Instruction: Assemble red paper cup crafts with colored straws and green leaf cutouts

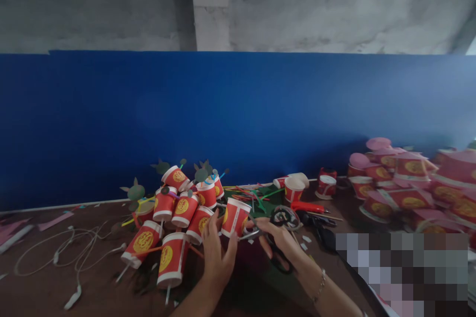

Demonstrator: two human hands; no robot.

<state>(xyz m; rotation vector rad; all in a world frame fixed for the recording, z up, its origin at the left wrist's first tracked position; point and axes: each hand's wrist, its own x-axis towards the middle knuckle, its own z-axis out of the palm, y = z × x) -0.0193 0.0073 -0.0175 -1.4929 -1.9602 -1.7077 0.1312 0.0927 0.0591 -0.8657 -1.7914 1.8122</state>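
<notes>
My left hand (218,252) is closed around the lower part of a red paper cup (237,215) with a white rim and a yellow print. The cup stands upright, tilted a little. In my right hand (284,243) is a pair of scissors (251,234), its dark handles partly hidden by my fingers. The blades point left and reach the cup's lower right side; whether they touch it I cannot tell. Left of my left hand lies a pile of similar red cups (173,260), some with straws and green paper shapes attached.
Coloured straws (256,195) lie behind the held cup, near a red-handled tool (308,207) and a roll of tape (284,216). Cups with pink paper (411,171) are heaped at right. A white cable (80,252) lies at left. A blue wall panel (223,109) borders the table's back.
</notes>
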